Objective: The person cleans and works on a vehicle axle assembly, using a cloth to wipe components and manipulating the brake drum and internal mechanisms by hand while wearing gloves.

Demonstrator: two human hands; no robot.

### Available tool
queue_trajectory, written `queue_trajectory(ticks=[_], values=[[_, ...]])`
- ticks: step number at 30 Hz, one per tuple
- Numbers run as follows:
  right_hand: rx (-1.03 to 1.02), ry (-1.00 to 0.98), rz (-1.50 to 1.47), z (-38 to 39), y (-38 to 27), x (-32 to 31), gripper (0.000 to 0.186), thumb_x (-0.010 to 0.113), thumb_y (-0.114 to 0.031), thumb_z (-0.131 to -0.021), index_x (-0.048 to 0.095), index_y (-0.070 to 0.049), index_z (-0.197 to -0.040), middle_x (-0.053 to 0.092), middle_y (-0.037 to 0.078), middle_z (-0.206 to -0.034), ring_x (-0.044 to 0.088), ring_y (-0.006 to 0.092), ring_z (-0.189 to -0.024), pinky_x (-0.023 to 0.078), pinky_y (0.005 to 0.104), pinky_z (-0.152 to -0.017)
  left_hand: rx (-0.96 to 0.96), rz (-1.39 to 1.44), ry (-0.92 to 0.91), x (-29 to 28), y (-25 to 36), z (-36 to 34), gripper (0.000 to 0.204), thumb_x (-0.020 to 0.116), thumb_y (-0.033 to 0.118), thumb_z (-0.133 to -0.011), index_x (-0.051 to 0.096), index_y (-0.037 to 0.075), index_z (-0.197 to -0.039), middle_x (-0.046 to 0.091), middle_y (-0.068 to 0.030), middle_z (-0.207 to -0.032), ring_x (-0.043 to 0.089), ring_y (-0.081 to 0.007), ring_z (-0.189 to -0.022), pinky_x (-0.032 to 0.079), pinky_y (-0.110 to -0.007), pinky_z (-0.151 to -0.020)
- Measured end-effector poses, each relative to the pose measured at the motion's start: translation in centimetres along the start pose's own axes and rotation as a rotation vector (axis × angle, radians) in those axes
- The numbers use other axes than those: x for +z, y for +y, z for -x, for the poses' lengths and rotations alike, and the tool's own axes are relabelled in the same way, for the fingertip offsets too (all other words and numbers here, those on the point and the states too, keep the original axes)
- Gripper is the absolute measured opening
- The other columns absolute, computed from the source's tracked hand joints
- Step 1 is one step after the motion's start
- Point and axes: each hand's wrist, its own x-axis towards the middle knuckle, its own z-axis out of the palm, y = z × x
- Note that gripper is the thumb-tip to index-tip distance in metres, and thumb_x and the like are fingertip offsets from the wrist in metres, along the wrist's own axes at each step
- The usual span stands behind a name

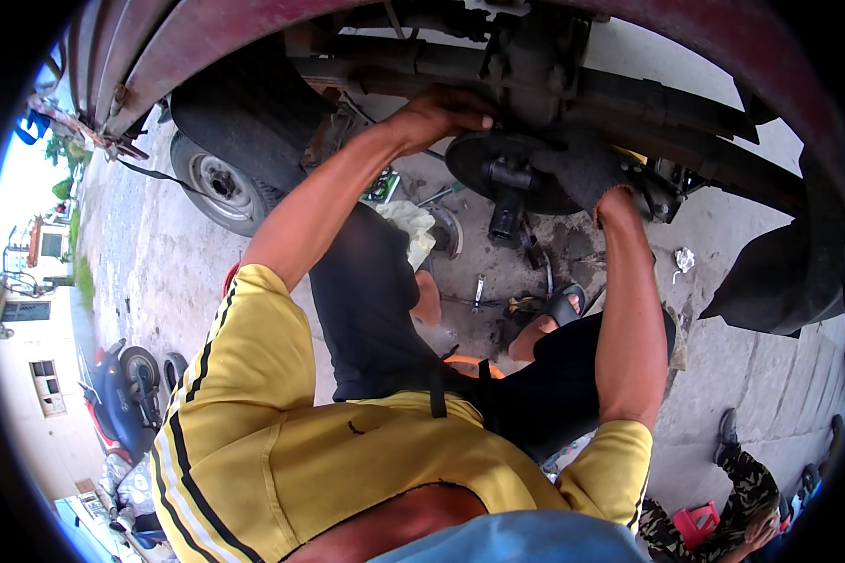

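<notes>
My bare left hand (446, 117) reaches to the upper edge of a round dark metal disc (474, 164) under the vehicle, fingers curled; what they hold is hard to make out. My right hand (582, 164), in a dark glove, rests at the disc's right side, its fingers indistinct against the dark metal. A cylindrical fitting (505, 216) hangs below the disc's middle. Above are the dark axle housing (526, 70) and long beams (667, 103).
A wheel (211, 183), mudflap (770, 281) and maroon bodywork (188, 47) surround me. Tools (479, 293), a pale rag (408, 225) and metal parts (535, 249) lie below. A motorbike (122, 394) stands left. Another person (751, 497) is at lower right, near a red stool (695, 525).
</notes>
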Motion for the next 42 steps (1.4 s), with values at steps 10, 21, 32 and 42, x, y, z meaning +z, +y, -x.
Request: queue_trajectory(ticks=[10,21,32,42], values=[[0.019,-0.080,0.057,0.4,0.0,-1.2,0.050,0.069,-0.033,-0.074,0.067,0.001,-0.110,0.069,0.023,-0.100,0.066,0.0327,-0.095,0.048,0.0380,-0.086,0.090,-0.311,0.064,2.6,2.6,-0.9,0.029,0.074,0.022,-0.083,0.072,0.003,-0.104,0.070,-0.0115,-0.105,0.062,-0.0190,-0.099,0.046,-0.032,-0.090],[0.058,0.011,0.200,1.8,1.1,-2.1,0.058,0.068,-0.033,-0.074,0.061,0.003,-0.120,0.064,0.026,-0.114,0.062,0.0329,-0.106,0.046,0.0383,-0.091,-0.045,-0.420,0.091,5.2,4.2,-2.2,0.032,0.076,0.023,-0.080,0.073,0.004,-0.106,0.070,-0.0133,-0.109,0.063,-0.0232,-0.100,0.046,-0.034,-0.093],[0.071,0.039,0.172,1.0,1.7,-1.2,0.055,0.071,-0.031,-0.071,0.064,0.005,-0.112,0.069,0.023,-0.093,0.065,0.0304,-0.085,0.050,0.0391,-0.078,-0.199,-0.402,0.080,6.1,5.3,-2.7,0.031,0.069,0.020,-0.083,0.071,0.004,-0.109,0.067,-0.0144,-0.116,0.059,-0.0249,-0.112,0.043,-0.036,-0.099],[-0.038,0.199,0.125,0.3,2.5,0.6,0.057,0.075,-0.031,-0.068,0.066,0.003,-0.113,0.066,0.026,-0.108,0.064,0.0380,-0.102,0.048,0.0409,-0.089,-0.426,-0.265,0.071,4.4,3.1,-5.6,0.040,0.063,0.012,-0.085,0.060,-0.001,-0.123,0.067,-0.0129,-0.115,0.067,-0.0211,-0.096,0.056,-0.033,-0.084]])
